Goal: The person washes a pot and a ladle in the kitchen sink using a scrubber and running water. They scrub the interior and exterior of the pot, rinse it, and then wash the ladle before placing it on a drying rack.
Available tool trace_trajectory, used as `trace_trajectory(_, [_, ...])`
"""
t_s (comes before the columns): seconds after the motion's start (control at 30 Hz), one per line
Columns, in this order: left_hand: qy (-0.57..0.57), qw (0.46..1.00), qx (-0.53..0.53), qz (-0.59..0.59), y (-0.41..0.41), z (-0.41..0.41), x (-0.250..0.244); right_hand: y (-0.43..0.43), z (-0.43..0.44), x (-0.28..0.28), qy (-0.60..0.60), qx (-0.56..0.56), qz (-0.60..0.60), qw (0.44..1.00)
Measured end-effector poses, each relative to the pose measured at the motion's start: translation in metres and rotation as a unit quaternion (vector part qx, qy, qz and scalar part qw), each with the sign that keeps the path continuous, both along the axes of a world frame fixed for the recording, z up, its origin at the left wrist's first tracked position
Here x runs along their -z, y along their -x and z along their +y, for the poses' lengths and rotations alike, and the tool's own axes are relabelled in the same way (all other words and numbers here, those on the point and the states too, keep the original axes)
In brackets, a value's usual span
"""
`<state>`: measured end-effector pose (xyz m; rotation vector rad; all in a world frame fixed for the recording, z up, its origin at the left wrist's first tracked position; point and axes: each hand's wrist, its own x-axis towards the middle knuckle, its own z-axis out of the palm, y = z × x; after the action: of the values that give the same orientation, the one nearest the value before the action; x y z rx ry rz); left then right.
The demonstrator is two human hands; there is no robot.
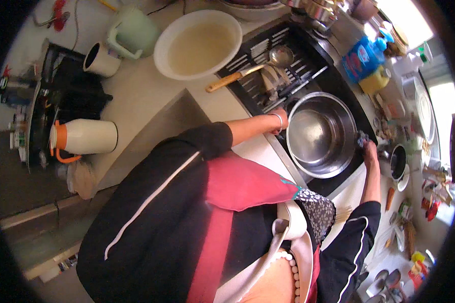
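Note:
A wide stainless steel pot (321, 135) stands tilted slightly towards the camera on the black sink area; whether a little liquid lies in its shiny bottom cannot be told. My left hand (280, 120), with a silver bangle at the wrist, grips the pot's left side, its fingers partly hidden. At the opposite side my right hand (370, 148) holds a bunched dark grey-blue cloth (363, 138) against the pot's outside by the rim. Beyond my left hand, a ladle with a wooden handle (224, 82) lies on a black slatted rack (304, 80).
A white basin (160, 57) of cloudy liquid stands left of the rack. Further left are a pale green pitcher (136, 32), a white mug (108, 64) and a cream vacuum jug (93, 136). Blue (364, 57) and yellow bottles crowd the right side, near a small dark pan (398, 162).

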<state>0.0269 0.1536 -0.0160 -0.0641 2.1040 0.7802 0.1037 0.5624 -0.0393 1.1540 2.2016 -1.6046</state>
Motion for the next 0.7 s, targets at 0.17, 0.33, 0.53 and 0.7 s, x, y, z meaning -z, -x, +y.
trace_trajectory(0.17, [-0.040,0.960,0.156,0.228,-0.006,-0.032,-0.017,0.003,-0.062,-0.047,-0.335,-0.085,0.037,0.938])
trace_trajectory(0.33, [-0.306,0.909,-0.271,0.081,-0.017,-0.135,-0.098,-0.025,-0.113,-0.043,-0.072,-0.046,0.129,0.988])
trace_trajectory(0.53, [-0.374,0.651,-0.660,0.035,0.008,-0.282,-0.083,-0.061,-0.200,-0.046,0.258,0.106,0.100,0.955])
trace_trajectory(0.7, [-0.481,0.589,-0.638,-0.116,0.049,-0.328,-0.049,-0.065,-0.234,-0.064,0.346,0.172,0.129,0.913])
